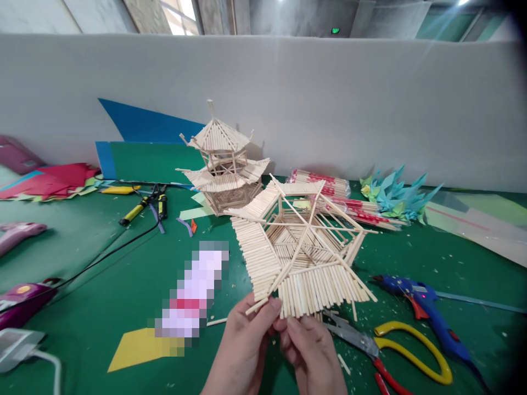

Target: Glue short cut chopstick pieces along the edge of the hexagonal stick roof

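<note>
A hexagonal roof frame made of thin wooden sticks lies tilted on the green table in front of me. My left hand pinches a short wooden stick at the frame's near edge. My right hand is closed beside it, fingertips touching the same near edge of the frame; what it holds I cannot make out. Behind the frame stands a finished two-tier stick pagoda.
Yellow-handled scissors and a blue glue gun lie at the right. Packs of chopsticks and teal paper shapes are behind. Yellow tools, cables, pink devices and coloured paper lie at the left. A white wall borders the back.
</note>
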The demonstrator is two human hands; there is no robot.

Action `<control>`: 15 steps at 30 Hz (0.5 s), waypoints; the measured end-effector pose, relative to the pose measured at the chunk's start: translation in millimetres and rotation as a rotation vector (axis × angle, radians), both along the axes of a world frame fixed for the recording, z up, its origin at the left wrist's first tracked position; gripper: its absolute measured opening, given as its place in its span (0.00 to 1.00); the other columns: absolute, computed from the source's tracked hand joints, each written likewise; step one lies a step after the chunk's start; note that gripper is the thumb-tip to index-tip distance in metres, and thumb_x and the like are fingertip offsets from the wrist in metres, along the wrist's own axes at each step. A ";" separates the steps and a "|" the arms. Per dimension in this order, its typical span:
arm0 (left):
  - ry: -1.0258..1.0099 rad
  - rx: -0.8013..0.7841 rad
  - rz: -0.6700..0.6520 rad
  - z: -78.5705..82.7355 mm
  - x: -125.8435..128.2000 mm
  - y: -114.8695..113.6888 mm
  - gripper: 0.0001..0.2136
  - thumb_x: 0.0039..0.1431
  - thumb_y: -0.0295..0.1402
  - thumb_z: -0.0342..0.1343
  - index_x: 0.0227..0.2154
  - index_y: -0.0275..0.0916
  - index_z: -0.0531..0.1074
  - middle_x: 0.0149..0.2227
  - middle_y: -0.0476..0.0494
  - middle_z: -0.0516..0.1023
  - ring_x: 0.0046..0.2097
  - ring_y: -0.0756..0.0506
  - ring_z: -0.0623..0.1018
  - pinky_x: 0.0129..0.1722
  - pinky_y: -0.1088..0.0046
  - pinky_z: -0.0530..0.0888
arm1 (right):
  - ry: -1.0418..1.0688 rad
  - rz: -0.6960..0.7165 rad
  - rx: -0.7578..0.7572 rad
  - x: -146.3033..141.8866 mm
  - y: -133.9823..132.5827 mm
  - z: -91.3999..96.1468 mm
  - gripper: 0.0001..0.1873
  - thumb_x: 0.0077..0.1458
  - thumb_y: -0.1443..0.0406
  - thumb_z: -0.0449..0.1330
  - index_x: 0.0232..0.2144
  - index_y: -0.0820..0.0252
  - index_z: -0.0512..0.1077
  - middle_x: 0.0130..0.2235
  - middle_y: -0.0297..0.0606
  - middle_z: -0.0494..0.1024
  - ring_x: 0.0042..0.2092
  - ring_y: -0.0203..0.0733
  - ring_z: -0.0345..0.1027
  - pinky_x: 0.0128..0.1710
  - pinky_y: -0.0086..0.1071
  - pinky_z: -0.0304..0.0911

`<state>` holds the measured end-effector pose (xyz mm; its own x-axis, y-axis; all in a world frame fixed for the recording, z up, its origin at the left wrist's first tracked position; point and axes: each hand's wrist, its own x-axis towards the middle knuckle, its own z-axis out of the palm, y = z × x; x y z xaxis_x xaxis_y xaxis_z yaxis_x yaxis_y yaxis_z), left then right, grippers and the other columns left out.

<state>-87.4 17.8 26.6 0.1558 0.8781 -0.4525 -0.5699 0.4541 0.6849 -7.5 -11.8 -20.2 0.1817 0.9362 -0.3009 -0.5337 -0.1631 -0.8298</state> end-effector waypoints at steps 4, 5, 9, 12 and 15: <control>-0.004 0.003 -0.010 0.3 1.0 -0.3 0.07 0.46 0.28 0.59 0.18 0.36 0.68 0.14 0.52 0.67 0.17 0.52 0.66 0.17 0.77 0.65 | 0.008 0.008 -0.030 2.1 -0.6 0.4 0.15 0.40 0.53 0.63 0.19 0.59 0.76 0.16 0.31 0.69 0.20 0.29 0.56 0.19 0.22 0.51; -0.004 0.002 -0.009 0.5 1.2 -0.3 0.07 0.46 0.28 0.59 0.18 0.36 0.68 0.14 0.52 0.67 0.17 0.52 0.66 0.17 0.77 0.65 | 0.011 0.012 -0.034 2.1 -0.4 0.5 0.15 0.40 0.53 0.63 0.19 0.59 0.76 0.16 0.31 0.68 0.20 0.29 0.56 0.19 0.22 0.51; 0.014 0.001 0.000 0.9 1.7 -0.4 0.06 0.46 0.28 0.59 0.19 0.36 0.68 0.14 0.53 0.67 0.17 0.53 0.66 0.17 0.77 0.65 | 0.017 0.026 -0.043 2.4 0.6 -1.7 0.13 0.41 0.54 0.63 0.19 0.58 0.76 0.16 0.31 0.69 0.20 0.30 0.58 0.20 0.23 0.52; 0.023 0.005 0.001 1.0 1.7 -0.5 0.06 0.46 0.28 0.59 0.19 0.36 0.68 0.14 0.53 0.66 0.17 0.52 0.66 0.17 0.77 0.65 | 0.013 0.038 -0.044 3.2 1.2 -5.1 0.14 0.40 0.54 0.64 0.19 0.59 0.76 0.16 0.32 0.69 0.20 0.30 0.58 0.20 0.24 0.53; 0.028 0.003 0.003 1.1 1.7 -0.6 0.06 0.45 0.28 0.59 0.19 0.36 0.68 0.14 0.53 0.66 0.17 0.52 0.66 0.16 0.76 0.65 | 0.006 0.044 -0.049 3.8 1.7 -6.8 0.14 0.40 0.54 0.63 0.19 0.60 0.76 0.16 0.32 0.69 0.20 0.30 0.58 0.19 0.24 0.52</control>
